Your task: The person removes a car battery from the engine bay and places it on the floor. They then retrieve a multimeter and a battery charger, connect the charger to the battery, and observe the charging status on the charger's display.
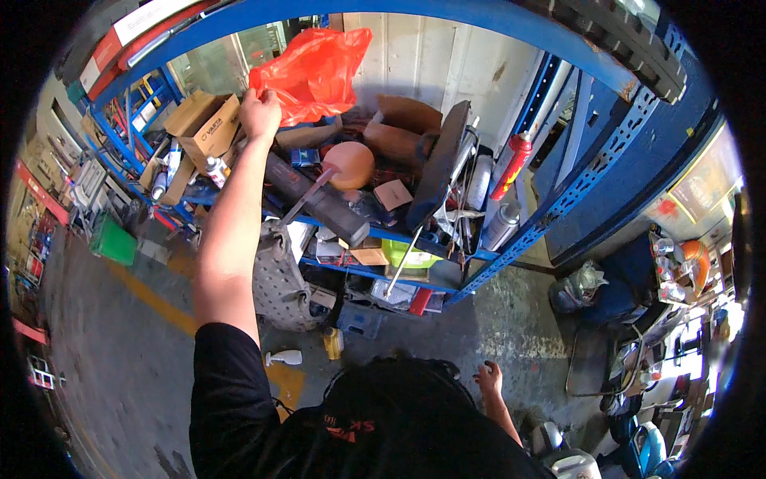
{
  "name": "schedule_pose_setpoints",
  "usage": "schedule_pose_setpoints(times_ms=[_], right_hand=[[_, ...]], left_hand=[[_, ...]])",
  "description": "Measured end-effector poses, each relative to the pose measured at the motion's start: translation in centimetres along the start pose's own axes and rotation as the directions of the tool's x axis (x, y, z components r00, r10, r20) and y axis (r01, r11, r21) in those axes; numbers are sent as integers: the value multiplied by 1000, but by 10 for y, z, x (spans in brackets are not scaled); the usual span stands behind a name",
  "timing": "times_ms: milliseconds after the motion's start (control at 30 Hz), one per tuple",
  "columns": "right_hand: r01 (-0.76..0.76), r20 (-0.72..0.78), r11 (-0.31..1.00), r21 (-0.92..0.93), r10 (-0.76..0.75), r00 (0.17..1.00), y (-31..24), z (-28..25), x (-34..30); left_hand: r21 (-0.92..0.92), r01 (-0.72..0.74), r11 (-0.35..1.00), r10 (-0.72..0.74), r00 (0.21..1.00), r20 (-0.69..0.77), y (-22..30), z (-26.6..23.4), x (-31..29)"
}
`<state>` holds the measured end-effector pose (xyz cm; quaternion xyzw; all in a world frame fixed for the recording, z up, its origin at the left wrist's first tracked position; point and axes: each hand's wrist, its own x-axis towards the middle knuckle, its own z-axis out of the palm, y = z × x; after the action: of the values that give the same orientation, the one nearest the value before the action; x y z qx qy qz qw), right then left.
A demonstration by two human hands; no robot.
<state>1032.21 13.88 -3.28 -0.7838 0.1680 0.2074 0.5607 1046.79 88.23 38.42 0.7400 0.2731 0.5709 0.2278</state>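
Note:
My left arm reaches up and forward over the shelf, and my left hand is closed on the lower left edge of a thin red plastic bag. The bag spreads out to the right of the hand, above the cluttered shelf. Below it lie a peach-coloured round object with a pale stem, a long dark cylinder and a small blue box. My right hand hangs low at my right side, away from the shelf, with its fingers apart and nothing visible in them.
A blue metal shelf frame surrounds the clutter. On the right stand a black tool holder, a red spray can and a silver can. An open cardboard box sits left. A white spray bottle lies on the floor.

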Motion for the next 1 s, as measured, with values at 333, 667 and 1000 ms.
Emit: schedule_pose_setpoints(times_ms=[333, 667, 1000], right_hand=[[11, 49, 999, -45, -9, 999, -29, 6, 19], [29, 89, 988, -151, -16, 996, -21, 3, 36], [-127, 360, 989, -73, 144, 922, -24, -6, 91]], left_hand=[[-100, -47, 994, 51, 998, 41, -8, -32, -8], [-400, 105, 910, -64, 991, 115, 68, -28, -35], [50, 41, 998, -64, 742, 668, 89, 41, -202]])
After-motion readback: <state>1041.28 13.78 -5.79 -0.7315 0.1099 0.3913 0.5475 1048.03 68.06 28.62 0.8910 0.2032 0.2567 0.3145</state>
